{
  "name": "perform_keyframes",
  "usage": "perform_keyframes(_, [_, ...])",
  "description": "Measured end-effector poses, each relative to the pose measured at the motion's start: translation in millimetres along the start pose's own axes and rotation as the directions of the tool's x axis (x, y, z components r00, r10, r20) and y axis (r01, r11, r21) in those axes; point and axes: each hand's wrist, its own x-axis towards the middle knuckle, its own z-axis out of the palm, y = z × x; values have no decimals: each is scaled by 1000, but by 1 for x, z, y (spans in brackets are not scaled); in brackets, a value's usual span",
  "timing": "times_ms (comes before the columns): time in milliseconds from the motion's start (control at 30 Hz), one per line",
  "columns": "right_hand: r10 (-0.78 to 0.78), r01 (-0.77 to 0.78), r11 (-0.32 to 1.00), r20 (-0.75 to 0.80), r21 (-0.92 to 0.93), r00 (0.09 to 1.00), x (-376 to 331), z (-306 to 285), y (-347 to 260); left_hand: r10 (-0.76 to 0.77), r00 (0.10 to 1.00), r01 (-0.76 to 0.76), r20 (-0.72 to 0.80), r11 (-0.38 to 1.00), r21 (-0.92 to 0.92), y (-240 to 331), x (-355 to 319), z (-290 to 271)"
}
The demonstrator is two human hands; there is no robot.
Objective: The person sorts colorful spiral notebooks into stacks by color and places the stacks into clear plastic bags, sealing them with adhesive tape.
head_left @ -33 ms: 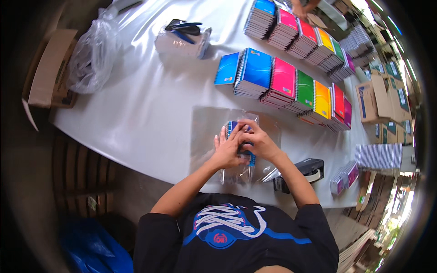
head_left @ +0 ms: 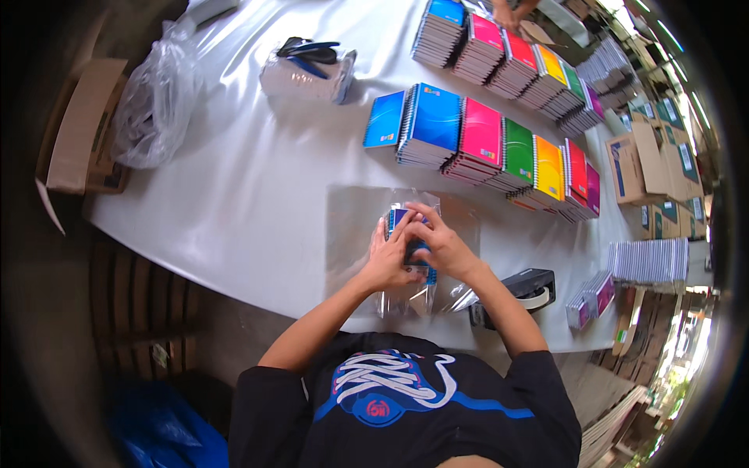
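A small blue spiral notebook lies in a clear plastic wrapper near the front edge of the table, largely covered by my hands. Flat across the left part of it rests my left hand, its fingers stretched out. My right hand reaches over from the right, its bent fingers apart and overlapping the left fingertips. No held object shows in it. Beneath the wrapper are flat greyish clear sheets.
Colored spiral notebooks stand stacked in two rows at the far right. A black tape dispenser sits by my right forearm. Dark-handled tools top a wrapped pack. A clear plastic bag lies far left; another person's hand shows at the top.
The whole view has shifted slightly. My right fingers have moved a little over the notebook; my left hand stays flat on it.
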Motion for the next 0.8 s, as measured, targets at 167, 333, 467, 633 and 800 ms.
perform_keyframes(167, [200,-199,979,13,-42,980,6,-2,-38,12,927,-218,-374,830,-513,-37,1,2])
perform_keyframes(333, [275,-291,936,-108,-196,955,6,1,-47,131,975,-105,-178,983,149,-30,8,-22])
perform_keyframes(467, [408,-477,879,-521,2,750,-28,7,-69,68,987,-55,-144,994,94,-29,11,-42])
perform_keyframes(633, [252,-928,273,-950,254,-185,-152,45,-90,-32,999,30,-30,998,-58,-21,13,-53])
perform_keyframes(800, [791,-216,267,-342,939,-508,-156,40,-81,-15,999,11,-48,998,-69,-22,15,-52])
